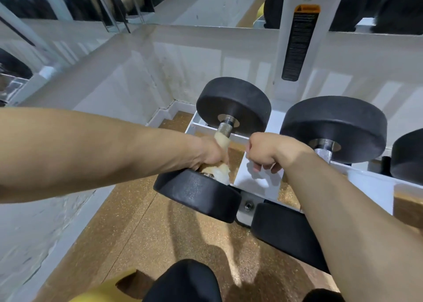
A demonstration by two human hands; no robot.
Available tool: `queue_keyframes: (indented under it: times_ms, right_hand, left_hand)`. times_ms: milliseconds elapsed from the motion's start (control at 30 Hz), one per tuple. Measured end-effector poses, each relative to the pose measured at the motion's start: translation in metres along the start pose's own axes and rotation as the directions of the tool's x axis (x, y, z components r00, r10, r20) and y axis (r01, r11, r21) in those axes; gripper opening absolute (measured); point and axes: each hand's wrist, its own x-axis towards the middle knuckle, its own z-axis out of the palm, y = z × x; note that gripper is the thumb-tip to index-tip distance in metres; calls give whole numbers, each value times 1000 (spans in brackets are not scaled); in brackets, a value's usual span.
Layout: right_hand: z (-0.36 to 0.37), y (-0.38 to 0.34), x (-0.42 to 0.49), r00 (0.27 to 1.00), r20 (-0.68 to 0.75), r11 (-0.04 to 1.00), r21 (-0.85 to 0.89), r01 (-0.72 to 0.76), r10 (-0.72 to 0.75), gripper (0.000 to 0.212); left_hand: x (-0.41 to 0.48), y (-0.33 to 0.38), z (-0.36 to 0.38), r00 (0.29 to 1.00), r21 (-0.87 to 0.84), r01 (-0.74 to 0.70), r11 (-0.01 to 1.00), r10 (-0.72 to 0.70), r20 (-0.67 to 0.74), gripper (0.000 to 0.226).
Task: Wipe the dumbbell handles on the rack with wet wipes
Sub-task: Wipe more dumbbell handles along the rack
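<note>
Head view. The rack [258, 180] is a white metal frame, and all positions below are given relative to it.

- A black dumbbell [233, 102] lies at the rack's left end. One head is at the back and the other overhangs the front rail.
- Its ridged steel handle [225, 128] is bare only just below the back head. The rest is covered by a pale, cream-tinted wipe [220, 139], which is bunched down to the front head.
- The left forearm enters from the left edge of the picture and reaches across to the rack's left end.
- The left hand [212, 153] is closed round the wipe and handle. The back of the hand faces the camera and the fingers are hidden behind the handle.
- The right forearm rises from the lower right and passes over the rack's front rail.
- The right hand [267, 153] is balled into a fist, knuckles up, on the sloped white plate just right of the wiped dumbbell. Two fingertips point down against the plate. Whether they clasp its edge or only rest there cannot be told.
- A second dumbbell [334, 123] lies just right of that plate, with its handle partly behind the right wrist.
- An orange-and-black warning label [299, 43] runs down the rack's upright post.
- The floor [160, 233] in front of the rack is speckled tan.
- A knee [183, 281] clothed in black shows at the bottom edge.
</note>
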Motion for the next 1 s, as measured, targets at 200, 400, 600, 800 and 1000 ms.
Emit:
queue_keyframes:
  times_ms: [200, 400, 600, 800, 1000]
  right_hand:
    - [-1, -5, -3, 996, -86, 999, -30, -13, 11, 14]
    - [-1, -25, 2, 988, -150, 993, -120, 13, -31, 17]
    - [-3, -26, 1, 988, -154, 998, -59, -5, -4, 14]
    - [-4, -26, -2, 995, -100, 992, -128, -8, -5, 19]
    - [-6, -24, -6, 993, -121, 989, -147, -8, -10, 21]
  left_hand:
    - [0, 11, 2, 999, -179, -16, 984, 9, -42, 15]
    - [22, 28, -6, 995, -415, -95, 905, 83, -46, 26]
    - [26, 17, -14, 938, -584, 61, 809, 153, 310, 11]
    - [28, 0, -19, 807, -565, 298, 769, 113, 580, 23]
    - [18, -12, -20, 850, -414, 269, 870, -13, 526, 22]
